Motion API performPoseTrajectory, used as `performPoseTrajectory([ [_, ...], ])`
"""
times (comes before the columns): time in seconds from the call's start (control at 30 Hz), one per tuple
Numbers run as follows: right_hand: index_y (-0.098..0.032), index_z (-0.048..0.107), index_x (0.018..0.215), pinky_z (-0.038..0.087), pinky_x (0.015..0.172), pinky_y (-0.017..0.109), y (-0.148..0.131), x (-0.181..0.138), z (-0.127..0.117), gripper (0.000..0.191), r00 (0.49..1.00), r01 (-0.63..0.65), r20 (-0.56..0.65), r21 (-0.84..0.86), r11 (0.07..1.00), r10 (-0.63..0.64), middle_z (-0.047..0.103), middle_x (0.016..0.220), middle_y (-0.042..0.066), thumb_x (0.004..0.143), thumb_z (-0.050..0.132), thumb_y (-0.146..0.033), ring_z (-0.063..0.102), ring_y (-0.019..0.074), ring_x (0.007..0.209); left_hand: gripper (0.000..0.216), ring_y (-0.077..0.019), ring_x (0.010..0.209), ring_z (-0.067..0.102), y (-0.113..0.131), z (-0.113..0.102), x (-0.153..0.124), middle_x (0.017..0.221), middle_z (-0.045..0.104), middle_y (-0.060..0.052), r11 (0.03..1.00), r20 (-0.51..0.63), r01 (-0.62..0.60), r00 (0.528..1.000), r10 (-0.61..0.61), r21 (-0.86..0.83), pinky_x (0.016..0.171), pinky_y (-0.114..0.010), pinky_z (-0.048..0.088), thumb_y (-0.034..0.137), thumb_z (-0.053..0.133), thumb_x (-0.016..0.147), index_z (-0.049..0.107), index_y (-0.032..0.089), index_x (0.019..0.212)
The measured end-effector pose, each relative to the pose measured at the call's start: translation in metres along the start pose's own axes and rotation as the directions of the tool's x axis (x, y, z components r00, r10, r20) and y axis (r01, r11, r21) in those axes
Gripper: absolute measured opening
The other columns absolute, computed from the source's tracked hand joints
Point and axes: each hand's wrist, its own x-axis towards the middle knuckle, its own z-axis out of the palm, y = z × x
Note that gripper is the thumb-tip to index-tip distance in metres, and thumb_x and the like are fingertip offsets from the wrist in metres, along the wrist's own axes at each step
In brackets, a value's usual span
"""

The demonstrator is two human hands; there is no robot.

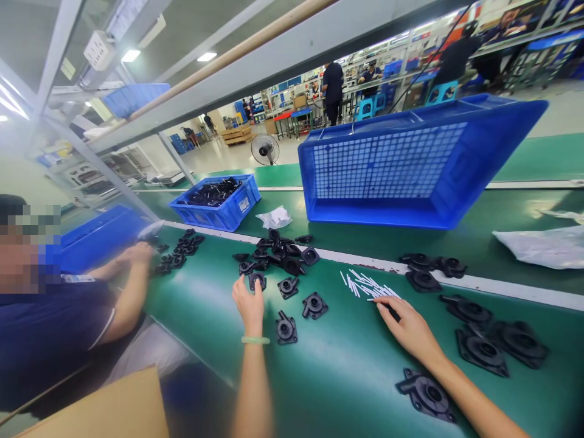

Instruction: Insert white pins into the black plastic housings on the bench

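Black part [258,280] partly hidden by left hand [249,306], fingers parted, right hand [407,323] at white sticks [370,285], grip unclear

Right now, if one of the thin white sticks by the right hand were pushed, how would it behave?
The white sticks look thin and straight, so each is probably light and fairly stiff. They lie crossed in a loose pile on the green surface, so pushing one would likely shift others.

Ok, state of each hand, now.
Left hand: at a black part; whether gripped cannot be told.
Right hand: at the white sticks; whether holding one cannot be told.
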Motion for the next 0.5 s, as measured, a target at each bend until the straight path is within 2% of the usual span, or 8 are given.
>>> performPoseTrajectory([
  [0.03, -0.025, 0.061, 0.098, 0.046, 0.089, 0.042, 0.000, 0.000, 0.000, 0.033, 1.000, 0.004, 0.002, 0.003, 1.000, -0.004, 0.065, 0.104, 0.006, 0.089, 0.039, -0.048, 0.057, 0.0267, 0.102, 0.040, -0.0304, 0.117, 0.045, -0.004, 0.001, 0.002, 0.119, 0.051, -0.018, 1.000, -0.005, 0.005, 1.000, -0.005, 0.001, 0.101, -0.046, 0.034, 0.036, 0.052, 0.084, 0.050, 0.012, 0.115],
  [0.1, -0.024, 0.061, 0.098, 0.046, 0.089, 0.042, 0.000, 0.000, 0.000, 0.034, 1.000, 0.010, 0.003, 0.008, 1.000, -0.010, 0.065, 0.104, 0.006, 0.089, 0.039, -0.048, 0.057, 0.0267, 0.102, 0.027, -0.0305, 0.109, 0.050, -0.014, 0.005, 0.006, 0.107, 0.056, -0.016, 1.000, 0.025, 0.012, 1.000, -0.011, -0.011, 0.098, -0.048, 0.038, 0.031, 0.053, 0.082, 0.056, 0.013, 0.102],
  [0.17, -0.024, 0.061, 0.097, 0.046, 0.089, 0.042, 0.002, -0.001, 0.001, 0.033, 1.000, 0.009, -0.001, 0.006, 1.000, -0.009, 0.065, 0.104, 0.006, 0.089, 0.039, -0.047, 0.057, 0.0266, 0.102, 0.016, -0.0269, 0.097, 0.056, -0.020, 0.008, 0.008, 0.097, 0.059, -0.012, 0.999, 0.053, 0.014, 0.999, -0.012, -0.036, 0.088, -0.043, 0.045, 0.026, 0.051, 0.082, 0.057, 0.015, 0.091],
  [0.27, -0.024, 0.061, 0.096, 0.046, 0.089, 0.042, 0.004, -0.002, 0.001, 0.032, 1.000, 0.009, -0.007, 0.002, 1.000, -0.009, 0.065, 0.104, 0.005, 0.089, 0.039, -0.047, 0.057, 0.0264, 0.102, 0.010, -0.0233, 0.096, 0.057, -0.021, 0.007, 0.007, 0.101, 0.060, -0.010, 0.998, 0.050, -0.001, 0.999, 0.004, -0.070, 0.079, -0.036, 0.049, 0.024, 0.048, 0.082, 0.054, 0.017, 0.088],
  [0.37, -0.025, 0.061, 0.097, 0.046, 0.090, 0.041, 0.004, -0.002, 0.001, 0.032, 1.000, 0.017, -0.006, 0.012, 1.000, -0.017, 0.065, 0.103, 0.005, 0.089, 0.039, -0.047, 0.057, 0.0258, 0.102, 0.003, -0.0233, 0.107, 0.053, -0.014, 0.003, 0.004, 0.114, 0.057, -0.009, 0.996, 0.035, -0.040, 0.998, 0.043, -0.073, 0.087, -0.037, 0.045, 0.021, 0.048, 0.081, 0.049, 0.019, 0.083],
  [0.5, -0.024, 0.061, 0.095, 0.046, 0.089, 0.042, 0.000, -0.001, 0.001, 0.033, 1.000, 0.007, -0.015, 0.034, 0.999, -0.006, 0.065, 0.101, 0.005, 0.089, 0.039, -0.047, 0.057, 0.0260, 0.100, 0.005, -0.0261, 0.108, 0.051, -0.001, -0.001, 0.000, 0.108, 0.060, -0.006, 0.996, 0.078, -0.088, 0.993, 0.091, -0.033, 0.091, -0.042, 0.039, 0.019, 0.053, 0.076, 0.048, 0.020, 0.075],
])
